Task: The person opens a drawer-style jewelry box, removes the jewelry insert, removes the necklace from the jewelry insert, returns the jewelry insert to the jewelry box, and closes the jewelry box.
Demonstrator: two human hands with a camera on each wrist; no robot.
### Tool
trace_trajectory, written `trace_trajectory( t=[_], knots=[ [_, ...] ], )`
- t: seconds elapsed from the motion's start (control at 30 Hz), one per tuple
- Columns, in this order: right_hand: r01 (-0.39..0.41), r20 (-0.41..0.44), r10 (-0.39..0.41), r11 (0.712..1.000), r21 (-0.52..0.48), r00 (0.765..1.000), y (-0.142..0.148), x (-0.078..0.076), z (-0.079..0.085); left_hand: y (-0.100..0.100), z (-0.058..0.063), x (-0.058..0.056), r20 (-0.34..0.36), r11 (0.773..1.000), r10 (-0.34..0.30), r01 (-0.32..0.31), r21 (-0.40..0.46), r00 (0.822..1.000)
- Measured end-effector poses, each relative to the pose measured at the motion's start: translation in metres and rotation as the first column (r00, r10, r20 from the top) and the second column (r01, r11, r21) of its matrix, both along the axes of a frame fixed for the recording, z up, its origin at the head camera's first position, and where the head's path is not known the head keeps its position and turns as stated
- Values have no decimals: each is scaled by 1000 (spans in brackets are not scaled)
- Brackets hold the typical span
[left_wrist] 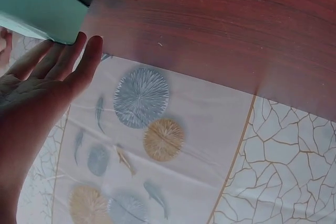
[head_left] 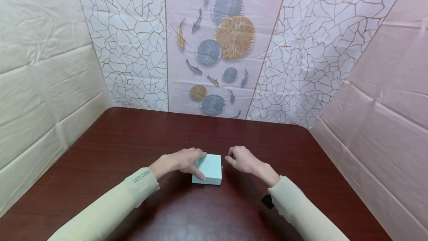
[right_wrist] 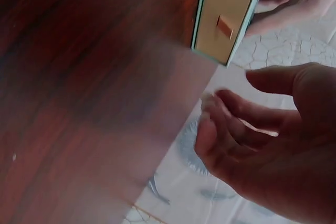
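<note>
A small mint-green box sits on the dark red-brown table. Its right end, seen in the right wrist view, has a tan drawer front with a small brown pull tab. My left hand rests over the box's left part, thumb near the front edge and fingers toward the back. In the left wrist view the fingers reach fairly straight to the box's edge. To the right of the drawer front hovers my right hand, loosely curled and holding nothing, with its thumb apart from the fingers.
The wooden table spreads around the box. Behind it hangs a patterned cloth with fish and round motifs, and pale creased cloth walls stand at both sides. Something black shows at the right cuff.
</note>
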State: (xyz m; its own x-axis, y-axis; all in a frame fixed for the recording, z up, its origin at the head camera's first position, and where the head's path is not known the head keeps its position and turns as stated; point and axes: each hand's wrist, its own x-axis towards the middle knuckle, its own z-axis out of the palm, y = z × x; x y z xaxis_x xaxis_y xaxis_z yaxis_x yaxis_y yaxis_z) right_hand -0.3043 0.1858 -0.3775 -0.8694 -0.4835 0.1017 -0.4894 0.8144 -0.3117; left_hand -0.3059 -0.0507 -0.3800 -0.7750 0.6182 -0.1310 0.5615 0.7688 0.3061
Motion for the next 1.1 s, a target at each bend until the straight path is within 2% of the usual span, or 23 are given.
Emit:
trace_trajectory(
  t=[0.1,0.23,0.33,0.43,0.57,0.87,1.1],
  knots=[
    [-40,152,42,999,-19,987,-3,1,-2,1,0,0,6,1000,1,-1,7,1000],
    [-74,301,86,996,-52,950,-7,1,-8,1,-1,0,8,1000,4,-4,17,1000],
    [-70,381,95,994,-80,920,-10,0,-12,1,-1,1,10,1000,8,-8,27,1000],
    [-56,425,86,995,-82,901,-12,0,-14,1,-1,1,17,999,12,-12,33,1000],
    [-50,443,70,997,-58,894,-13,-1,-13,2,-1,-1,8,999,6,-6,33,1000],
    [-94,420,106,994,-49,901,-11,-4,-15,4,3,-1,49,999,34,-35,5,998],
    [-92,403,96,995,-29,910,-6,-6,-14,4,3,-1,60,999,41,-41,0,997]
  ],
)
